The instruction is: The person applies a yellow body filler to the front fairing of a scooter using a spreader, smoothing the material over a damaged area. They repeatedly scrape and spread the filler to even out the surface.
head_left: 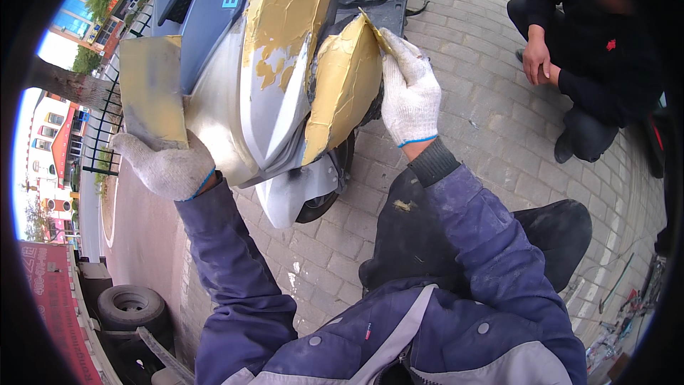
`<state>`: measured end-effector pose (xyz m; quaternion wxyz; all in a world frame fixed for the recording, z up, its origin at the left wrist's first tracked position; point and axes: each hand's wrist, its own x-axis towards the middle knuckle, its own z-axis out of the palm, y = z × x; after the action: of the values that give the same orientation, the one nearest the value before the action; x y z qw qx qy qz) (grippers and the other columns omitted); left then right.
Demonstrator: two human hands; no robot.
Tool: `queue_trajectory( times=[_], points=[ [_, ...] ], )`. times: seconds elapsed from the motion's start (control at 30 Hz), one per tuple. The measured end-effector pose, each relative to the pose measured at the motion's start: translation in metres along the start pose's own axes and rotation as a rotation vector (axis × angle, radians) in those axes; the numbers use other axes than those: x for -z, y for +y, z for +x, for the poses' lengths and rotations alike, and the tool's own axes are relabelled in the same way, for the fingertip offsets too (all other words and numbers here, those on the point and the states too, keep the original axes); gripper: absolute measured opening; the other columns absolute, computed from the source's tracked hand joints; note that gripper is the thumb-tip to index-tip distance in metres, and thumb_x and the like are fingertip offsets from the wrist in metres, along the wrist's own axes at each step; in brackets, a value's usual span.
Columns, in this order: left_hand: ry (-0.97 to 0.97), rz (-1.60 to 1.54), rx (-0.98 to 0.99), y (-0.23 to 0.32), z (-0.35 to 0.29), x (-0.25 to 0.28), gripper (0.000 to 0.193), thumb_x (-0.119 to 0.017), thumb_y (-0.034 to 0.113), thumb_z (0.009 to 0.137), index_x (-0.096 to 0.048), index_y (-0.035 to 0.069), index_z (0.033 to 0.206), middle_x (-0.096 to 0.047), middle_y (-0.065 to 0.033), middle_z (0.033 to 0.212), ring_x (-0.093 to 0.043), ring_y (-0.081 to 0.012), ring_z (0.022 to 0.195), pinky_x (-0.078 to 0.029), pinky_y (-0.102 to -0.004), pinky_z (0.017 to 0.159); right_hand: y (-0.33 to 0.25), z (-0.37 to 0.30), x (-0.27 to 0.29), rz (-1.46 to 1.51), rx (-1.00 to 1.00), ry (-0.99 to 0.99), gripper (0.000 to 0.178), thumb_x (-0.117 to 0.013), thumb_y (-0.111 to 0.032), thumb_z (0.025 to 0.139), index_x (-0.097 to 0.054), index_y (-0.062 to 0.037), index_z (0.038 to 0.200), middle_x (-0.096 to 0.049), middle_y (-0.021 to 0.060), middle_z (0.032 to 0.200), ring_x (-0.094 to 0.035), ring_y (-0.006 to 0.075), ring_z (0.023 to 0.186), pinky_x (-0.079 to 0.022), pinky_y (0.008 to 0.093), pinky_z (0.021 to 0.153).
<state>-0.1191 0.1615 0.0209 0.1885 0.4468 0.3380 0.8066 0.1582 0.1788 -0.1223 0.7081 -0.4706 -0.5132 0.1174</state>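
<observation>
The gloved left hand grips a flat putty board; the right hand pinches a thin, stiff scraper against the scooter's front fender, whose yellow filler looks soft and easily smeared.

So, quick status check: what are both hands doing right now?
Left hand grips flat board. Right hand presses scraper onto yellow filler on scooter panel. Nothing in between.

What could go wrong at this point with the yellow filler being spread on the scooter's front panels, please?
The thin spreader blade in the gloved right hand sits at the edge of the yellow-coated curved fender; a slip might gouge the ridged filler. The flat filler-smeared board in the left hand stands close to the bare silver scooter panel and could smear it.
</observation>
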Motion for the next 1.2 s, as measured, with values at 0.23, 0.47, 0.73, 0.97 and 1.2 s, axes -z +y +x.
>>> queue_trajectory(
  times=[0.23, 0.47, 0.73, 0.97, 1.2],
  points=[
    [0.025, 0.048, -0.001, 0.008, -0.008, -0.01, 0.07, -0.025, 0.049, 0.119, -0.06, -0.004, 0.148, -0.071, -0.0214, 0.136, -0.071, -0.0364, 0.12, -0.056, -0.051, 0.107, -0.02, -0.059, -0.004, -0.047, 0.077, -0.075, 0.05, -0.065, 0.008, 0.095, -0.067, -0.0033, 0.144, -0.068, 0.0195, 0.139, -0.065, 0.04, 0.129, -0.052, 0.0456, 0.113],
    [0.025, -0.024, 0.006, 0.007, -0.006, -0.01, 0.068, -0.026, 0.048, 0.119, -0.061, -0.003, 0.148, -0.07, -0.02, 0.14, -0.07, -0.0376, 0.123, -0.056, -0.0528, 0.108, -0.042, -0.121, -0.002, -0.056, 0.055, -0.19, 0.06, -0.07, 0.013, 0.084, -0.068, -0.004, 0.142, -0.066, 0.019, 0.142, -0.063, 0.0407, 0.129, -0.052, 0.0468, 0.112],
    [0.036, -0.097, 0.056, 0.01, -0.008, -0.001, 0.072, -0.025, 0.053, 0.12, -0.057, -0.002, 0.152, -0.069, -0.0208, 0.14, -0.071, -0.0372, 0.116, -0.057, -0.0519, 0.103, -0.063, -0.144, 0.025, 0.01, -0.032, -0.329, 0.052, -0.069, 0.013, 0.088, -0.071, -0.0035, 0.138, -0.072, 0.0183, 0.131, -0.069, 0.0402, 0.12, -0.057, 0.0452, 0.106],
    [-0.091, -0.426, 0.487, 0.026, -0.153, 0.051, 0.082, -0.03, 0.066, 0.117, -0.053, -0.004, 0.152, -0.07, -0.0193, 0.132, -0.071, -0.0309, 0.107, -0.059, -0.0472, 0.088, -0.101, -0.098, 0.088, 0.208, -0.591, -0.281, 0.035, -0.066, 0.004, 0.104, -0.069, 0.004, 0.138, -0.075, 0.0199, 0.128, -0.074, 0.0263, 0.115, -0.056, 0.035, 0.104],
    [-0.035, -0.475, 1.09, 0.024, -0.257, 0.041, 0.085, -0.032, 0.064, 0.117, -0.049, -0.009, 0.155, -0.069, -0.0221, 0.143, -0.075, -0.0333, 0.117, -0.063, -0.046, 0.093, -0.133, -0.104, 0.096, 0.568, -0.596, -0.285, 0.042, -0.064, 0.009, 0.104, -0.064, 0.0043, 0.146, -0.073, 0.0226, 0.138, -0.074, 0.0301, 0.12, -0.056, 0.0367, 0.103]
  ],
)
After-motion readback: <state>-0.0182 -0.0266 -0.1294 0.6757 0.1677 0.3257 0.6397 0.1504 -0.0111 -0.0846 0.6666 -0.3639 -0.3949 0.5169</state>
